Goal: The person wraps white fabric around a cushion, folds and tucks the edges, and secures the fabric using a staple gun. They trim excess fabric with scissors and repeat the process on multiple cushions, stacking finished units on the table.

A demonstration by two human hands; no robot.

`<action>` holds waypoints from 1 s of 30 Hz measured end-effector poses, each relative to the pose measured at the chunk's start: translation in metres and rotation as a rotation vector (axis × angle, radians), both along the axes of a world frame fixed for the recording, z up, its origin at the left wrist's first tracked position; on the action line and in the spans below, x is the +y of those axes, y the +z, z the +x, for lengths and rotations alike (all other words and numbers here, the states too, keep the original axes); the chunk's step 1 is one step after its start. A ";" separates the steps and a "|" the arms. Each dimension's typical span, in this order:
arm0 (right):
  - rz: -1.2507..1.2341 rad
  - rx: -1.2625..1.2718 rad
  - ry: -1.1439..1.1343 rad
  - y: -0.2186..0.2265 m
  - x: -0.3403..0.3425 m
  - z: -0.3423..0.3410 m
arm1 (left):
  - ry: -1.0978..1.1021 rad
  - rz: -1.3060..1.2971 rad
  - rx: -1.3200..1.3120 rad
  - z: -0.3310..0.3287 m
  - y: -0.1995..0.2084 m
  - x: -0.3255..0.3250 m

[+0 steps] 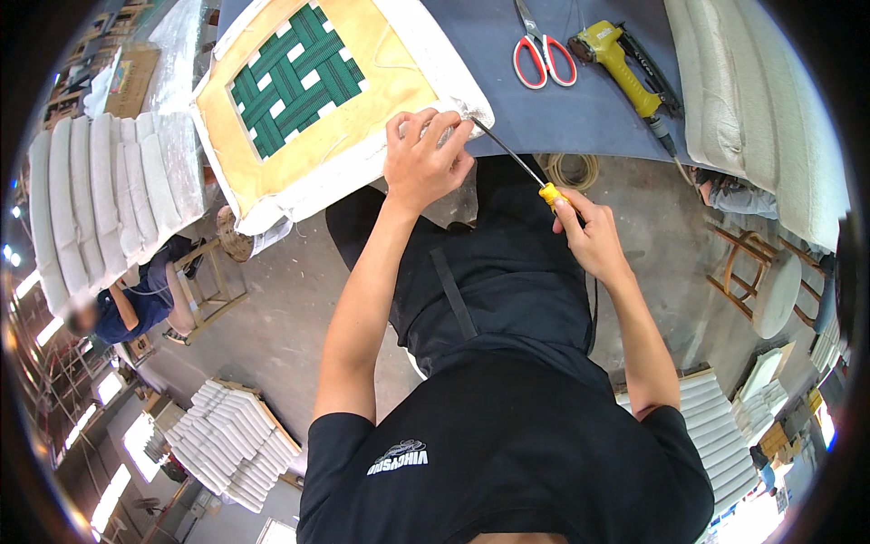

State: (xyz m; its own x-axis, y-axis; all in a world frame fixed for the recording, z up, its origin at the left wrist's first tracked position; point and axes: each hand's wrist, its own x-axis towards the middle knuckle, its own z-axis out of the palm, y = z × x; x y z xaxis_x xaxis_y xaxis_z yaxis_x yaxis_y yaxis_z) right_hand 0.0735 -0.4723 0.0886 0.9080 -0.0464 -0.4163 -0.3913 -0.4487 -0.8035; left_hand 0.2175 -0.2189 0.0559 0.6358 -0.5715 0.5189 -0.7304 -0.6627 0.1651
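A seat panel [399, 82] lies underside up at the table's near edge, with a wooden frame, green woven webbing [299, 77] in its opening and white fabric [317, 199] folded round its rim. At its near right corner my left hand [426, 154] is closed, fingers curled onto the gathered white cover. My right hand [584, 231] grips the yellow handle of a screwdriver [512, 154]. Its long thin shaft slants up to the left, and the tip meets the fabric at that corner, right beside my left fingers. Whether the tip is under the fabric I cannot tell.
On the blue-grey table [598, 118] lie red-handled scissors [544, 59] and a yellow air staple gun [621, 68] with a hose. Stacked white cushions [761, 109] stand right, more cushions [113, 190] left. A person [136, 304] sits at the left; a wooden stool [757, 276] is at the right.
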 end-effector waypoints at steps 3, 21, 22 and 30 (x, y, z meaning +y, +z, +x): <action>-0.048 -0.092 0.000 -0.007 0.000 -0.001 | 0.005 -0.016 -0.007 0.000 -0.001 -0.002; 0.324 -0.008 -0.263 -0.028 0.018 -0.008 | 0.035 -0.025 -0.033 0.001 -0.004 0.002; 0.312 -0.054 -0.295 -0.032 0.023 -0.009 | 0.032 -0.030 -0.033 0.001 -0.004 0.001; 0.890 0.372 -0.415 -0.014 0.021 -0.003 | 0.037 -0.019 -0.026 -0.001 -0.005 0.003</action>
State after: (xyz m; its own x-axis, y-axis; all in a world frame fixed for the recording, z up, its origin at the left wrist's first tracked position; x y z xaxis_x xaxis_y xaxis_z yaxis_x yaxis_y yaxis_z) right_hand 0.0709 -0.4511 0.0741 0.6986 0.1349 -0.7027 -0.6693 0.4705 -0.5750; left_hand 0.2164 -0.2164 0.0507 0.6429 -0.5376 0.5456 -0.7093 -0.6866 0.1593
